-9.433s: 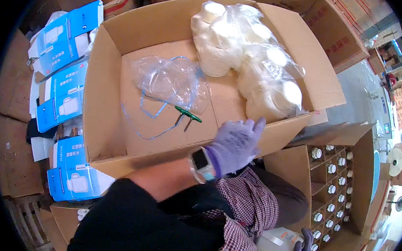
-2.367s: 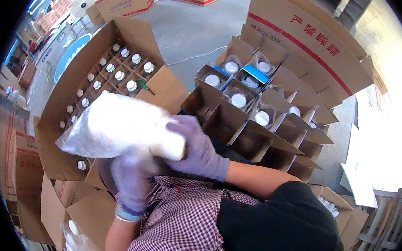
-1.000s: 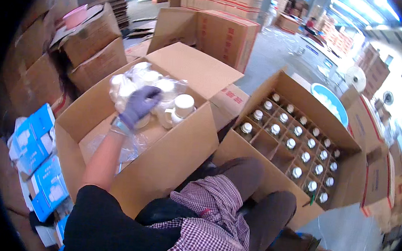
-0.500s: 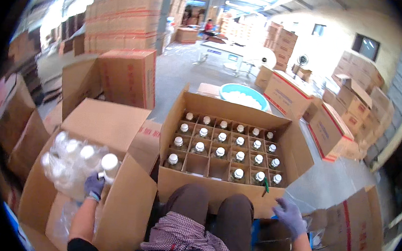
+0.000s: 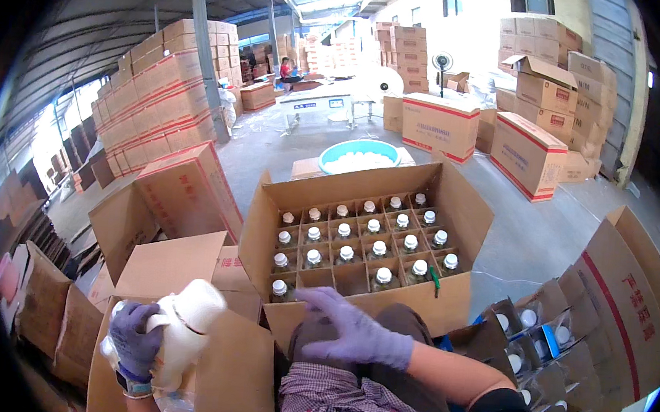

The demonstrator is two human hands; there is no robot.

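Observation:
My left hand (image 5: 135, 339), in a grey-purple glove, is closed round the handle of a white plastic jug (image 5: 194, 307), raised over the open carton (image 5: 238, 376) at the left. Other white shapes behind it are partly hidden. My right hand (image 5: 355, 332), gloved alike, is open with fingers spread, holding nothing. It hovers above my lap at the near edge of the divided carton (image 5: 445, 310). That carton holds rows of clear bottles with white caps (image 5: 378, 248); a cell in the near row has no bottle. A green strip (image 5: 435, 282) hangs at its near right.
Bottles with white caps (image 5: 528, 318) stand among cardboard dividers at my lower right, beside a large carton flap (image 5: 622, 303). Beyond the bottle carton sits a blue basin (image 5: 325, 160) of white pieces. Closed cartons (image 5: 529, 155) stand right; stacked cartons (image 5: 162, 87) rise left.
My left hand has lifted the white jug up out of the left carton. My right hand has swung left from the right side to over my lap. The view has tilted up.

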